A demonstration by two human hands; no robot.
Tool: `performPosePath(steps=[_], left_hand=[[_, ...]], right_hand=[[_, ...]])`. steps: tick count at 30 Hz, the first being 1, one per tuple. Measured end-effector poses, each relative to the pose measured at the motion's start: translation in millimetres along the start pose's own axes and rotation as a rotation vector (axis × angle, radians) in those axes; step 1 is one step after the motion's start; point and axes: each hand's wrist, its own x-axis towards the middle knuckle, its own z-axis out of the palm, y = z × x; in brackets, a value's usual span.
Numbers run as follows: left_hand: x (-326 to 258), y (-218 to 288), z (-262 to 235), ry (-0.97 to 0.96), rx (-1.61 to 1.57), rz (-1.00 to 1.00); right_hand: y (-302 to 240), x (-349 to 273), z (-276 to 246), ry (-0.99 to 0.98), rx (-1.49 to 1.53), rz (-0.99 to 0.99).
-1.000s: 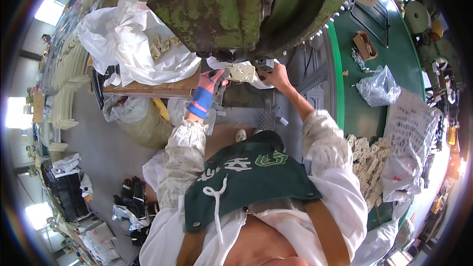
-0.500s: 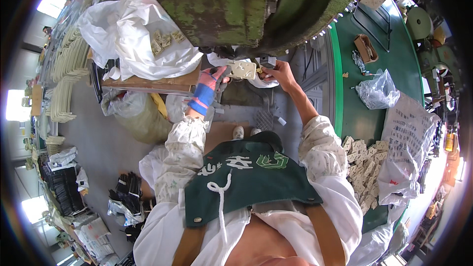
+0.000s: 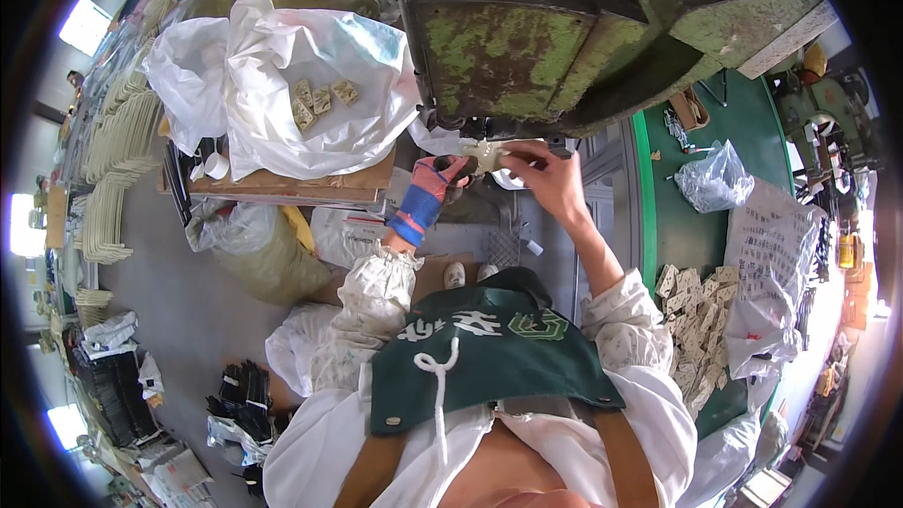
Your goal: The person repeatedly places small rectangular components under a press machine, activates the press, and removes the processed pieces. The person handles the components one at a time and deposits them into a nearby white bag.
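Note:
Just below the green machine (image 3: 513,56), a small cream-coloured plate (image 3: 487,154) with holes is held between my two hands. My left hand (image 3: 433,193), in a pink and blue work glove with dark fingertips, grips its left end. Bare, my right hand (image 3: 553,181) pinches the right end with thumb and fingers; part of the plate is hidden behind them. The machine's lower edge hangs over the far side of the plate, and whether the two touch I cannot tell.
A white plastic bag (image 3: 273,146) on a table at left holds several similar plates (image 3: 322,97). On the right, a green table (image 3: 682,179) bears a heap of cream plates (image 3: 696,320), a clear bag (image 3: 715,177) and a cardboard box (image 3: 689,111). A stuffed sack (image 3: 259,259) sits lower left.
My right hand has moved from beside a small metal block onto the plate's right end. The plate looks tilted differently, and the whole view has shifted.

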Motion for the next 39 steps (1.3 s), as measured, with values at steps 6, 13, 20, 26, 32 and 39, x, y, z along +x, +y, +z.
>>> performPosePath(steps=[6, 13, 20, 26, 32, 39], left_hand=[[7, 20, -10, -0.103, -0.488, -0.487], [21, 28, -26, -0.198, -0.668, -0.704], [30, 29, -30, -0.159, -0.772, -0.864], [15, -25, -4, -0.124, -0.417, -0.783], [4, -28, -8, -0.096, 0.054, -0.169], [16, 4, -24, -0.134, -0.424, -0.586]], right_hand=[[-9, 23, 26, -0.059, 0.060, 0.187], [13, 35, 27, -0.036, -0.197, 0.173], [3, 3, 23, 0.407, -0.642, -0.102], [30, 2, 22, 0.152, -0.246, 0.151], [27, -1, 25, 0.208, -0.105, 0.162], [34, 10, 32, 0.112, -0.129, 0.171]])
